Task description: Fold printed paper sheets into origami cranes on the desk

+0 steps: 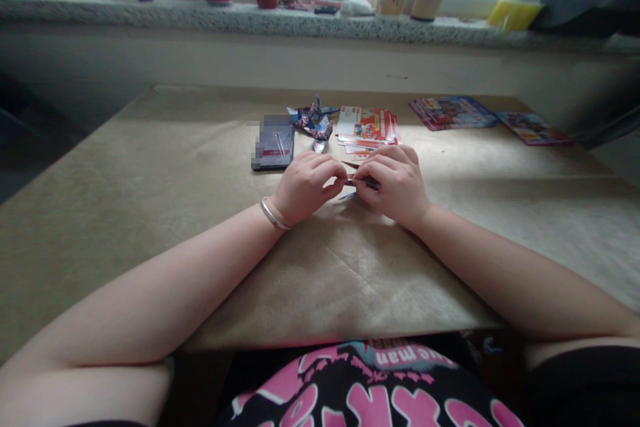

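Note:
My left hand (311,185), with a silver bangle at the wrist, has its thumb and fingertips pinched on the near edge of a thin dark packet (371,182). My right hand (393,180) is closed on the same packet from the right, fingers curled over it. The two sets of fingertips almost meet. Most of the packet is hidden, and its exact kind cannot be made out. A small bluish scrap pokes out below the fingers. Just beyond my hands lies a spread pile of red and white cards (367,125).
Left of the cards are crumpled shiny wrappers (317,123) and a phone (275,143) lying flat. Stacks of colourful packets (453,112) (534,128) rest at the far right of the table (150,213). Bottles and a yellow item (514,13) stand on the stone windowsill (300,23).

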The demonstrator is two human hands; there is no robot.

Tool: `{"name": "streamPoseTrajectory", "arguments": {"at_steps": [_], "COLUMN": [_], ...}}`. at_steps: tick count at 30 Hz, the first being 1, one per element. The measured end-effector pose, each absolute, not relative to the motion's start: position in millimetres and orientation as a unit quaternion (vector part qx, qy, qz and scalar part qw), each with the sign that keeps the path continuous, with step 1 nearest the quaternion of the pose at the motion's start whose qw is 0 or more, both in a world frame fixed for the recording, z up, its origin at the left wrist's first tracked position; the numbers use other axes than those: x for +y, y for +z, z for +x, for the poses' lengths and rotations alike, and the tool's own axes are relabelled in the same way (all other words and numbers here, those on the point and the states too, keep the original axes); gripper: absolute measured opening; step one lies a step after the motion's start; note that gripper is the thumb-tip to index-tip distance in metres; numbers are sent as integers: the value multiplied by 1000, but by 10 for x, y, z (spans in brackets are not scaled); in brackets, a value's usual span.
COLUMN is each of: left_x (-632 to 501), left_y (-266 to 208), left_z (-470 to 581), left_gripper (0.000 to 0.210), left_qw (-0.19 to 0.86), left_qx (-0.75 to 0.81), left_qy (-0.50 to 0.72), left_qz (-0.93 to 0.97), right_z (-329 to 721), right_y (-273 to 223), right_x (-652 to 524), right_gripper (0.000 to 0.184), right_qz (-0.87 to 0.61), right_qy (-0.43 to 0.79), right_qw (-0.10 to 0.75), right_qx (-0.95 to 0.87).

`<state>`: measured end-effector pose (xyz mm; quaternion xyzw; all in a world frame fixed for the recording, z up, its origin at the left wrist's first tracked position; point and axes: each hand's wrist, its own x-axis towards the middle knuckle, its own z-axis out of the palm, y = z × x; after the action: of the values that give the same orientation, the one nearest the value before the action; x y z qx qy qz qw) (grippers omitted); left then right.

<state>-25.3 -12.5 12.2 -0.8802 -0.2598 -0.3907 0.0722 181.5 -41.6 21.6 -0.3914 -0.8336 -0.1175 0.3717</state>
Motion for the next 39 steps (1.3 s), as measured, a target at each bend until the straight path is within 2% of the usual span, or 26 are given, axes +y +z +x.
{"name": "streamPoseTrajectory", "arguments": {"at_steps": [5,9,22,28,32,37,39], "left_x": [-152,-171,-214,-192,-189,-193,-187], "left_y": [107,123,129,98,94,139,150], "left_z": [-219,-212,-207,-198,-181,-193,-205], "left_gripper": [6,5,1,22,32,13,14], "left_qw": [-49,-91,-96,-100,-112,-84,-71], "left_qx": [-267,-270,-301,-272,-252,-289,-284], "left_qy": [-436,-453,-471,-514,-498,-448,-446], "left_qz": [-858,-844,-823,-807,-823,-841,-846], "right_z": [1823,1825,1839,1835,1828,1820,1816], "right_y": [209,222,208,224,209,181,175], "right_x": [-405,-409,-403,-414,-404,-389,-391], "right_gripper": [14,16,10,9,9,9,9], "right_qz": [-398,-403,-423,-404,-402,-395,-403], "right_qy": [-130,-137,-107,-120,-121,-118,-112], "right_qw": [366,366,398,406,403,425,423], "right_qx": [-831,-828,-807,-811,-813,-806,-803]}}
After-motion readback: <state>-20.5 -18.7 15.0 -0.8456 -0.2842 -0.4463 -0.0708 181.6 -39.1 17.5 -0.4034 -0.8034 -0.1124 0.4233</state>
